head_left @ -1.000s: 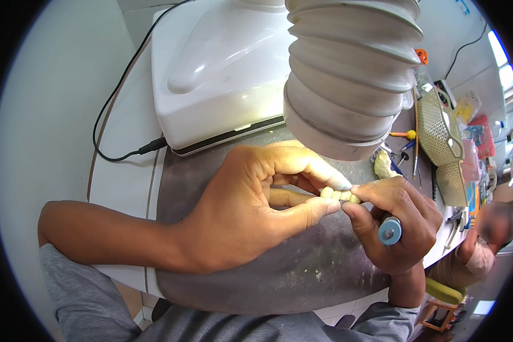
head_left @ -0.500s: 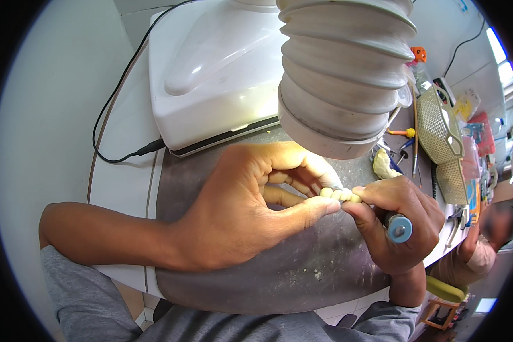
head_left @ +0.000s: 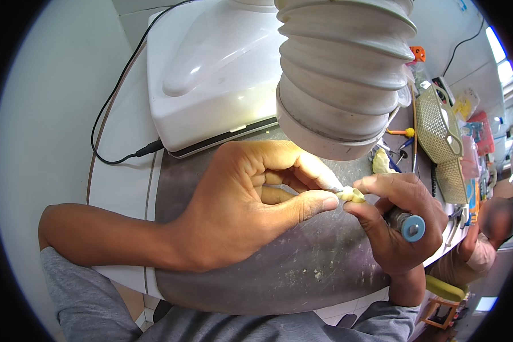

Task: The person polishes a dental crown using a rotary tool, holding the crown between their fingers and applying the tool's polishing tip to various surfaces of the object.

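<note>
A small yellowish-white dental bridge [head_left: 353,195] of joined tooth shapes sits between my two hands, with a hollow underside facing up. My left hand [head_left: 251,199] pinches its left end between thumb and fingertips. My right hand [head_left: 402,222] has its thumb and forefinger parted around the right end; whether they touch it I cannot tell. Tucked in that hand's curled fingers is a metal handpiece [head_left: 413,228] with a light blue end. Its working tip is hidden. The wide nozzle of a white ribbed suction hose [head_left: 342,114] hangs just beyond the fingers.
A white machine [head_left: 216,85] with a black cable stands behind my left hand. Dust flecks the grey mat [head_left: 256,290]. To the right lie a pale cast piece [head_left: 383,162], a brush and small tools beside a perforated basket [head_left: 439,128]. Another person [head_left: 479,251] sits at far right.
The dental bridge has been turned, so hollows now show instead of rounded crowns. My right thumb and forefinger have loosened from it, and the handpiece's blue end has shifted right.
</note>
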`<state>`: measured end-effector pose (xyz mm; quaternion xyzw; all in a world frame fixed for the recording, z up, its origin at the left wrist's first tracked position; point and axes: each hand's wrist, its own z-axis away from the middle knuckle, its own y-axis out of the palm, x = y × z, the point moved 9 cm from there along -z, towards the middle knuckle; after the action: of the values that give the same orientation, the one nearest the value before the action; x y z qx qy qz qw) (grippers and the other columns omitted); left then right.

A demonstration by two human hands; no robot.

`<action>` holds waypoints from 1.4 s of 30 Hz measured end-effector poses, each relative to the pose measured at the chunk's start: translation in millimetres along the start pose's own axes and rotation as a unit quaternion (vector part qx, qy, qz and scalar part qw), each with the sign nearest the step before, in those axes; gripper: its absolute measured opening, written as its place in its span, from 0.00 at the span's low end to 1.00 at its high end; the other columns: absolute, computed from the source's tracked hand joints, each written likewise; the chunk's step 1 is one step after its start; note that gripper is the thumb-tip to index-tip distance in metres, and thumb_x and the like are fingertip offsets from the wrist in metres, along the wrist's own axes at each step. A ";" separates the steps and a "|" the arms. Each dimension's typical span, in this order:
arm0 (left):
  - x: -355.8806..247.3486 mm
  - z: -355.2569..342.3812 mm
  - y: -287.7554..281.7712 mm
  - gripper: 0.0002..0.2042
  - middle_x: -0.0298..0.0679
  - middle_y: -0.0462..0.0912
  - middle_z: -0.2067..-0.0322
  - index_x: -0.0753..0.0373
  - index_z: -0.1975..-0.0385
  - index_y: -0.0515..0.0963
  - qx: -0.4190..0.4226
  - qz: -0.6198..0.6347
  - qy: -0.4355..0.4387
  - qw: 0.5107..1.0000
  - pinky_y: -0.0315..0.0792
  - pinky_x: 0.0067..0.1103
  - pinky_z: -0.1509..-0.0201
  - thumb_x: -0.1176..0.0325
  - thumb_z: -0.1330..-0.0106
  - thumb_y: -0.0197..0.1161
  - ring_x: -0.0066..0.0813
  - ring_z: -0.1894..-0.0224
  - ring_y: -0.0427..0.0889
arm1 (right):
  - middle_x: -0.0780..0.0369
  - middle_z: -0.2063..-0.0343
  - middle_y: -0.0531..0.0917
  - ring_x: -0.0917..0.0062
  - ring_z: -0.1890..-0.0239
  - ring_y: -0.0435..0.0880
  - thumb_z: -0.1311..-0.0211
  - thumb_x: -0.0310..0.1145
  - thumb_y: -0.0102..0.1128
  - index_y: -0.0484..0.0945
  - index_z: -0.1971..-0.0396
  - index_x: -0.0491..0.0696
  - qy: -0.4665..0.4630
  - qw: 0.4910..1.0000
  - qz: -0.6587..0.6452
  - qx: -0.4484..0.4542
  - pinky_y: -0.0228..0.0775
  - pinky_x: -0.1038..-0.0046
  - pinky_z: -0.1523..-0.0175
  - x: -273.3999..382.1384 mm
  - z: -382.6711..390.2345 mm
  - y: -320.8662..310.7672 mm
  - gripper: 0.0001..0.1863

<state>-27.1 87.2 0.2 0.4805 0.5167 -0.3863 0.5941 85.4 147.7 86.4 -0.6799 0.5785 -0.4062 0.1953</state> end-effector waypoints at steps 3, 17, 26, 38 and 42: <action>-0.5 0.1 0.8 0.07 0.46 0.83 0.63 0.73 0.63 0.77 -0.002 0.003 0.015 1.000 0.78 0.20 0.51 0.81 0.40 0.63 0.28 0.58 0.83 | 0.59 0.75 0.83 0.76 0.82 0.81 0.60 0.29 0.75 0.82 0.72 0.45 -0.030 0.999 0.007 0.020 0.70 0.78 0.80 3.7 -2.4 3.9 0.13; -3.8 2.3 -1.3 0.14 0.45 0.80 0.61 0.71 0.56 0.70 -0.009 -0.009 0.055 0.998 0.77 0.24 0.48 0.81 0.42 0.64 0.30 0.55 0.81 | 0.60 0.76 0.83 0.77 0.82 0.80 0.61 0.30 0.75 0.83 0.70 0.44 -0.026 1.000 -0.002 0.015 0.69 0.78 0.80 0.1 -0.9 4.0 0.15; -1.4 1.6 -1.4 0.17 0.45 0.79 0.61 0.71 0.54 0.66 -0.016 0.001 0.031 0.999 0.76 0.24 0.46 0.82 0.42 0.64 0.30 0.53 0.81 | 0.61 0.77 0.82 0.77 0.82 0.80 0.59 0.30 0.75 0.84 0.71 0.45 -0.033 0.999 0.000 0.041 0.69 0.79 0.80 3.2 -2.1 8.3 0.13; 7.3 -2.2 2.4 0.17 0.44 0.81 0.59 0.75 0.51 0.70 0.007 0.111 -0.040 0.993 0.75 0.22 0.48 0.80 0.40 0.63 0.27 0.55 0.80 | 0.63 0.77 0.82 0.78 0.82 0.80 0.58 0.31 0.75 0.82 0.73 0.47 -0.009 0.999 0.007 0.033 0.68 0.79 0.81 0.7 -0.6 8.8 0.12; 10.9 -0.4 5.2 0.15 0.45 0.80 0.59 0.75 0.53 0.72 0.013 0.181 -0.072 0.981 0.76 0.21 0.48 0.79 0.39 0.62 0.27 0.55 0.81 | 0.64 0.78 0.81 0.78 0.82 0.80 0.59 0.32 0.75 0.82 0.71 0.47 -0.032 0.998 0.006 0.054 0.68 0.79 0.81 3.6 0.7 10.8 0.13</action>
<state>-20.4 89.3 -9.6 0.5442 0.3720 -0.3128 0.6838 79.2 141.4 79.2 -0.6772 0.5536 -0.4137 0.2524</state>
